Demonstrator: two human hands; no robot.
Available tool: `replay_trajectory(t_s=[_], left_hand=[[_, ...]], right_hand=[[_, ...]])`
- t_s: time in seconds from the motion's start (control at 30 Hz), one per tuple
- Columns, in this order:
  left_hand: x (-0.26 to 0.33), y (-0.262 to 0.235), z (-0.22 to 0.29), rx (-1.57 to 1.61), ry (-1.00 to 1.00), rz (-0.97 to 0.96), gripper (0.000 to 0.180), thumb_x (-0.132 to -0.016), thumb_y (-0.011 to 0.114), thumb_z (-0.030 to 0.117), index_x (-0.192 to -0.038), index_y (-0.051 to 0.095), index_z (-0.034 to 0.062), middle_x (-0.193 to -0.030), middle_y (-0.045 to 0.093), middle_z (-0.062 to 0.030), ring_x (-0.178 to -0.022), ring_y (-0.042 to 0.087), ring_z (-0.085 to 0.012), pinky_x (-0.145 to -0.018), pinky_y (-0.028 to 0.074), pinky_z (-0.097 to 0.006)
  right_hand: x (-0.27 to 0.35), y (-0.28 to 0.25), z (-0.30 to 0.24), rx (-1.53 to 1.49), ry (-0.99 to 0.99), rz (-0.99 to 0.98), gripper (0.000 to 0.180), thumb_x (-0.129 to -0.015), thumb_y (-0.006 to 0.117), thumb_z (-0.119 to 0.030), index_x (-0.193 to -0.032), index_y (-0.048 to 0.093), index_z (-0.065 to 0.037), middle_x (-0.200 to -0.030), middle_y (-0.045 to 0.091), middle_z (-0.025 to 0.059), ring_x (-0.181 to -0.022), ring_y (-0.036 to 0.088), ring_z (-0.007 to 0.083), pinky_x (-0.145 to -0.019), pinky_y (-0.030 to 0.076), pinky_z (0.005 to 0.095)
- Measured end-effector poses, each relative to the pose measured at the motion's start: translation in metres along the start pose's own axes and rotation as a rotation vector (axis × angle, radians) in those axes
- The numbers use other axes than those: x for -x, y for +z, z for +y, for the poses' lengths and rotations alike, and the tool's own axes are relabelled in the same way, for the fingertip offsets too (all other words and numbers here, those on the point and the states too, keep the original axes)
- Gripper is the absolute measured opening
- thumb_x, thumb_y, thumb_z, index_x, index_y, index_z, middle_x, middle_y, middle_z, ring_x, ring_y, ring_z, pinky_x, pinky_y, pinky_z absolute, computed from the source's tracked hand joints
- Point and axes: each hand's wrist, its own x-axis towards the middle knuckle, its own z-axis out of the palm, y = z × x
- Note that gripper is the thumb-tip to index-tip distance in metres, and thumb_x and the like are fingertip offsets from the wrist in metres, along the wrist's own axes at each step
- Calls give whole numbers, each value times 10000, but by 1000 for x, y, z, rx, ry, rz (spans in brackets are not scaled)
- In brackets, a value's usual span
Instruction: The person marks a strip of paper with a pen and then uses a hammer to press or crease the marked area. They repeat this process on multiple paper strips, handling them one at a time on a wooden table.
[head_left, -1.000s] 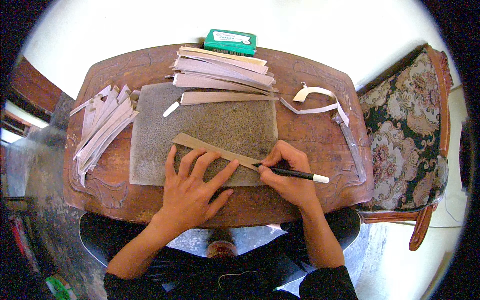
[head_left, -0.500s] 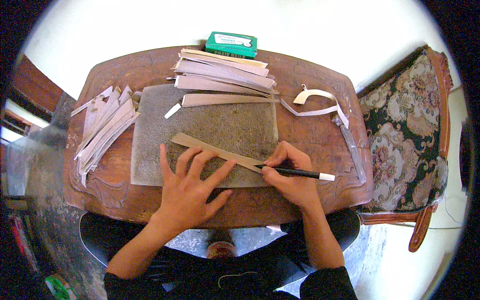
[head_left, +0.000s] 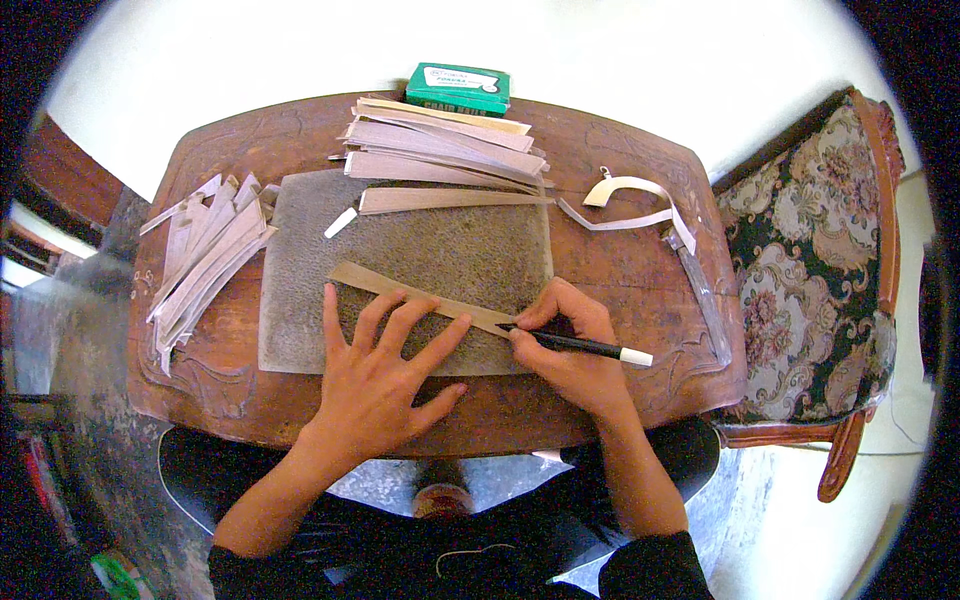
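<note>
A long thin tan strip [head_left: 385, 285] lies slanted on a grey mat [head_left: 440, 250] on the wooden table [head_left: 620, 260]. My left hand [head_left: 385, 375] lies flat with fingers spread, pressing the strip down. My right hand [head_left: 570, 345] grips a black pen-like tool with a white end [head_left: 590, 348]; its tip touches the strip's right end.
A stack of similar strips [head_left: 440, 150] lies at the mat's far edge, another pile [head_left: 205, 255] at the left. A green box [head_left: 458, 88] sits at the table's far rim. A curled pale strip [head_left: 630, 205] lies right. A patterned armchair [head_left: 810, 260] stands at the right.
My left hand's fingers have shifted slightly on the strip. The tool in my right hand has stayed at the strip's right end.
</note>
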Motion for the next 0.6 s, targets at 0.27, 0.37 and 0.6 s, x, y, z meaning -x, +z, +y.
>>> replay_trajectory(t_s=[0.27,0.37,0.6], left_hand=[[1,0,0,-7,2,21,653,-763,708,494,-1361,539,293,-1301,483,-40,-1283,384,-287,-1099,123,-718],[1,1,0,-10,4,30,649,-762,711,487,-1357,543,289,-1304,481,-40,-1285,384,-286,-1099,132,-714],[2,1,0,-12,1,18,636,-766,708,478,-1351,547,286,-1311,480,-44,-1297,377,-288,-1101,123,-714]], right_hand=[[-1,2,-1,35,15,2,198,-682,743,-103,-736,565,-37,-716,592,97,-650,596,232,-605,476,339],[-2,2,-1,41,11,3,202,-682,744,-107,-736,563,-36,-713,591,101,-650,599,234,-605,479,342],[-1,3,0,49,7,3,194,-689,738,-114,-732,564,-41,-707,586,103,-639,596,243,-593,474,345]])
